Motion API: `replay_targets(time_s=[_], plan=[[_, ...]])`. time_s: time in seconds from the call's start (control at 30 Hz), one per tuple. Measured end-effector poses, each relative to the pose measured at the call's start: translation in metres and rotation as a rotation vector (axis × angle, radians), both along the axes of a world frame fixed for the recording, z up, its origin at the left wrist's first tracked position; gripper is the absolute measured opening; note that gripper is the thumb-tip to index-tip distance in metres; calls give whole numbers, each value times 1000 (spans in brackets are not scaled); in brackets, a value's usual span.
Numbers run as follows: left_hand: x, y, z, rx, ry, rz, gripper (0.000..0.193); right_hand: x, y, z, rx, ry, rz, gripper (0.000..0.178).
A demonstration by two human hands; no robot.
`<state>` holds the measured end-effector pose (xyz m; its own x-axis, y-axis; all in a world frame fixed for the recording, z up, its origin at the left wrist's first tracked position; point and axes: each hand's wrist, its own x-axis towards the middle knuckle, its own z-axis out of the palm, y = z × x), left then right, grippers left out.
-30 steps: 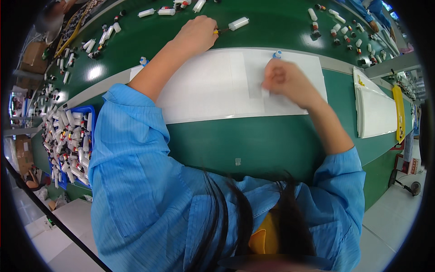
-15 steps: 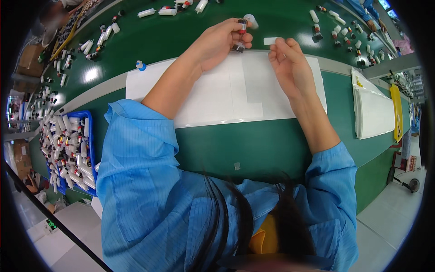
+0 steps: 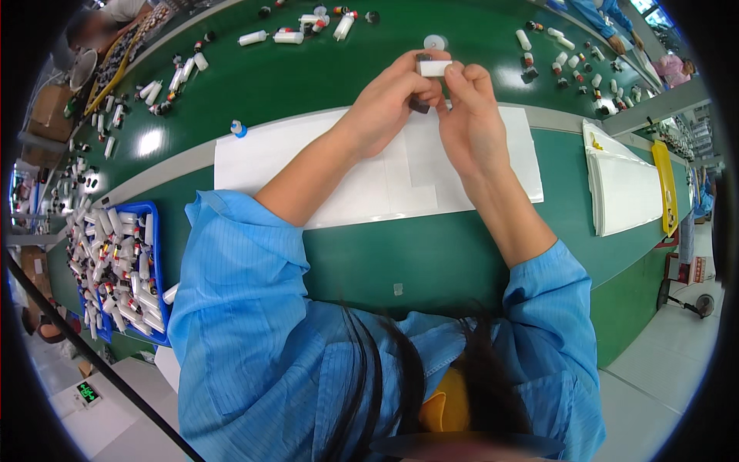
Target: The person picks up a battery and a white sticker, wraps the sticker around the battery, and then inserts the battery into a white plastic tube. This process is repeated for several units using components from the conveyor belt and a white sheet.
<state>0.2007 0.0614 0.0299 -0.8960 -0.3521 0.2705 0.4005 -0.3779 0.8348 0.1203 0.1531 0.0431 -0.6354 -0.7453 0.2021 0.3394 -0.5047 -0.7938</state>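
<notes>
My left hand is closed round a small dark cylindrical part, whose black end pokes out below the fingers. Between the fingertips of my right hand is a small white strip, which lies across the front of the part and hides most of it. From this view I cannot tell whether the strip is stuck to it. Both hands meet above the far edge of a white sheet spread on the green table. Just beyond them stands a round whitish object.
Left of me, a blue tray is heaped with white bottle-like parts. A small blue-and-white bottle stands at the sheet's far left corner. Loose parts lie across the far bench. White papers and a yellow strip lie right.
My right hand has moved left, bringing the white strip against the dark part. My left hand has shifted slightly right and down, and the part's red band is now covered.
</notes>
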Motion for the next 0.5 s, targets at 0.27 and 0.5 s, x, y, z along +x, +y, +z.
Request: replay_targets(time_s=[0.27,0.5], plan=[[2,-1,0,42,47,-44,37,9,6,13,-55,21,35,21],[-2,2,-4,38,50,-14,34,1,-1,1,-54,-32,12,20]])
